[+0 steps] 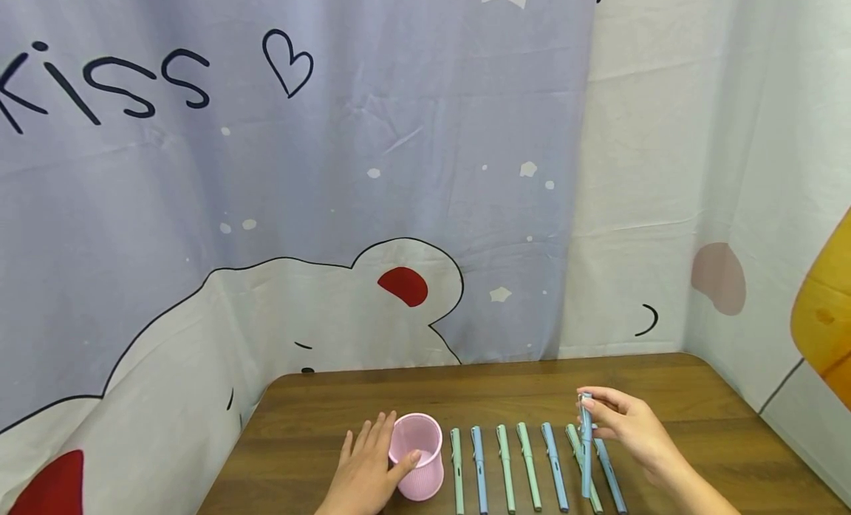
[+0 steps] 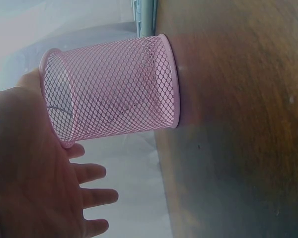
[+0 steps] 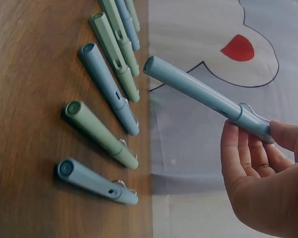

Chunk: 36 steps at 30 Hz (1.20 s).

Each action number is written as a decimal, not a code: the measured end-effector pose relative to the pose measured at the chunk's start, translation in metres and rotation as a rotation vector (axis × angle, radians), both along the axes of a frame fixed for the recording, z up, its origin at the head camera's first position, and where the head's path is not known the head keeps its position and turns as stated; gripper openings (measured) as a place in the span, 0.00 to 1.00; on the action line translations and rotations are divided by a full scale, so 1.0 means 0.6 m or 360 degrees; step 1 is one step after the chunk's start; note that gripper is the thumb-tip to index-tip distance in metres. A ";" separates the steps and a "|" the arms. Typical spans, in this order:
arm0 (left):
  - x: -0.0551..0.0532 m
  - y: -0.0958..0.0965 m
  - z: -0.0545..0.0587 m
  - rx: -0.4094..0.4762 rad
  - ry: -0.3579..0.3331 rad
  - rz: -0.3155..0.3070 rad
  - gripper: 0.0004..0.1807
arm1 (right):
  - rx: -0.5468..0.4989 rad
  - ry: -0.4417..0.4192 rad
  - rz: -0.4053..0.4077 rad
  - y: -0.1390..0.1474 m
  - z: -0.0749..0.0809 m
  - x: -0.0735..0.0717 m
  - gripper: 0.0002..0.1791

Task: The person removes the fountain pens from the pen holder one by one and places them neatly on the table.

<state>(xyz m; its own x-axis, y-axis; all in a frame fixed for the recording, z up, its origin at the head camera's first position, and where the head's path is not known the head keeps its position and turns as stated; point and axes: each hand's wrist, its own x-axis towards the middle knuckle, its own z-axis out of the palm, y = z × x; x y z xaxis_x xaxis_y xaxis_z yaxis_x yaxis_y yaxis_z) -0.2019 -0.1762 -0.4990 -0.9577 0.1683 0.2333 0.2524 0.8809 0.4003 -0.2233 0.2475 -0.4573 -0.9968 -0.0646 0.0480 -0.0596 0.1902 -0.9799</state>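
My left hand [image 1: 366,467] rests against the pink mesh pen holder [image 2: 109,91], its fingers straight and spread past the near side and the thumb lying across the front. The holder stands upright on the table; no pens show inside it. Between thumb and fingertips, my right hand [image 3: 268,163] pinches a light blue pen [image 3: 193,91] near its clip end. That pen is raised above the table, its other end pointing down in the head view. Beneath it lie a green pen [image 3: 97,129] and a blue pen [image 3: 94,181], partly covered in the head view.
A row of several green and blue pens, among them a green pen [image 1: 457,471] and a blue pen [image 1: 555,467], lies between the holder and my right hand. The wooden table [image 1: 319,404] meets a printed curtain [image 1: 332,205] at its back.
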 end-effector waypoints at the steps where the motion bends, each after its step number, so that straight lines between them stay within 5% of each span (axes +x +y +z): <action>1: 0.000 0.000 0.000 0.0002 -0.0001 0.0000 0.48 | 0.0007 -0.0004 -0.0002 0.003 0.000 0.001 0.29; 36: 0.001 0.000 -0.001 0.0013 0.0008 -0.0007 0.49 | 0.0355 -0.0151 0.0081 0.094 -0.026 -0.001 0.30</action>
